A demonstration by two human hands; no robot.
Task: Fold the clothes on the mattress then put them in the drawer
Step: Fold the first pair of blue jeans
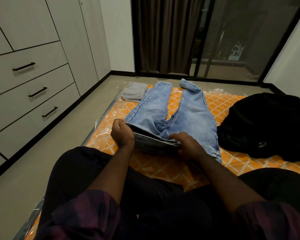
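Both left hand [122, 134] and right hand [187, 146] hold jeans [194, 118], waistband [154, 142] apparently partly covered.

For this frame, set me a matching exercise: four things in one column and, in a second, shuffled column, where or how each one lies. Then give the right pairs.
Things
1. light blue denim jeans
2. small grey cloth item
3. black garment with a small white logo
4. white drawers with black bar handles

States
A. closed, to the left of the orange patterned mattress
B. lying in a loose heap on the mattress's right side
C. folded, at the mattress's far left corner
D. spread out along the middle, legs apart

Pairs: 1-D, 2-C, 3-B, 4-A
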